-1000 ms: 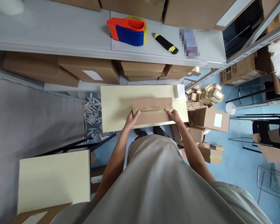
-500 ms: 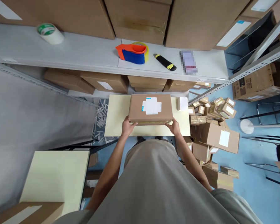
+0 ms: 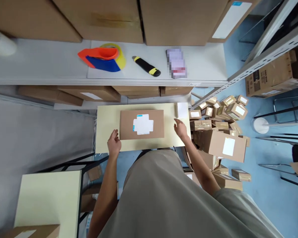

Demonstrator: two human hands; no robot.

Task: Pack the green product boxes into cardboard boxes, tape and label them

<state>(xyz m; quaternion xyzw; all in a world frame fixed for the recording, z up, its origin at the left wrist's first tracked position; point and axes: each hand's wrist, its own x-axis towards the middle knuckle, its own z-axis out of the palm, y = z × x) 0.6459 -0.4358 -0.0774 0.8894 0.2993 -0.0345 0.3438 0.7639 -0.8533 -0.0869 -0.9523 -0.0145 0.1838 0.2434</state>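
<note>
A brown cardboard box (image 3: pixel 152 124) with a white label on top lies flat on a small pale yellow table (image 3: pixel 105 122). My left hand (image 3: pixel 113 143) hovers just off the box's near left corner, fingers loosely curled, holding nothing. My right hand (image 3: pixel 180 128) is to the right of the box with its fingers apart, not touching it. A small white item (image 3: pixel 182 109) sits at the table's far right corner.
A shelf (image 3: pixel 47 66) behind the table carries an orange and blue tape dispenser (image 3: pixel 101 59), a black and yellow utility knife (image 3: pixel 146 66) and a tape roll (image 3: pixel 0 43). Large cartons stand above. Several small boxes (image 3: pixel 221 132) are piled on the blue floor at right. A second pale table (image 3: pixel 47 198) stands near left.
The box was turned over from its taped side to its labelled side and set flat on the table. Both hands have let go and drawn away to its sides.
</note>
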